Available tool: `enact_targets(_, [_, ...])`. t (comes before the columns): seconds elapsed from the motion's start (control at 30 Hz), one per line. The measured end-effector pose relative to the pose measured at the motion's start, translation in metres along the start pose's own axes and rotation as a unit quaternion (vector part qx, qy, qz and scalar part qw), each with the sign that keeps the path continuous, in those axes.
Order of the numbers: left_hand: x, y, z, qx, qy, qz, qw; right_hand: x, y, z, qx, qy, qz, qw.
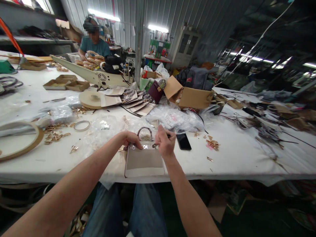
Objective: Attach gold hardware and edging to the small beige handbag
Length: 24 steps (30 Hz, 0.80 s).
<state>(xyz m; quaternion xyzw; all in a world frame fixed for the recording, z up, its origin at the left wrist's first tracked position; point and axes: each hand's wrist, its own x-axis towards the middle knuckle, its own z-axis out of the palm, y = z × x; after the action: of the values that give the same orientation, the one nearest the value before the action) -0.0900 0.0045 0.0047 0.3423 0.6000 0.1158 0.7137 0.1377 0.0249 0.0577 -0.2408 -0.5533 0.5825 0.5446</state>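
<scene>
A beige handbag (144, 161) lies flat at the table's front edge, its dark curved handle (145, 129) pointing away from me. Shiny metal fittings (145, 146) show along its top edge. My left hand (132, 139) grips the bag's top left, with fingers pressed on the edge beside the fittings. Closed in a fist over the top right corner, my right hand (165, 141) holds a small hand tool with a dark end (169, 135) and a metal tip (154, 145) close to the bag. The fist hides most of this tool, so its exact kind is unclear.
Right of the bag lie a phone (184, 141) and gold metal pieces (212, 144). Tape rolls (82, 125), plastic bags (172, 115) and stacked bag panels (133, 100) sit left and behind. A cardboard box (195, 97) stands farther back. Another person (97, 47) works across the table.
</scene>
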Motion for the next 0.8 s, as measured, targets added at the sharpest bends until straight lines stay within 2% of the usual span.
enact_targets(0.1, [-0.002,0.000,0.003,-0.006,0.014,0.009,1.000,-0.003,0.022,0.012,0.007,-0.014,0.010,1.000])
enact_targets(0.2, [-0.002,-0.001,0.005,-0.018,0.022,0.018,0.999,-0.005,0.032,0.011,0.044,-0.013,0.011,0.999])
enact_targets(0.47, [0.001,-0.004,0.008,-0.038,0.029,0.036,0.998,-0.009,0.030,0.010,0.046,-0.007,-0.007,0.999])
enact_targets(0.67, [0.006,-0.005,0.005,-0.031,0.020,0.030,0.999,-0.010,0.037,0.012,0.055,-0.037,0.002,0.998])
enact_targets(0.8, [0.008,-0.006,0.006,-0.015,0.036,0.033,0.999,-0.010,0.038,0.015,0.064,-0.007,0.008,0.998])
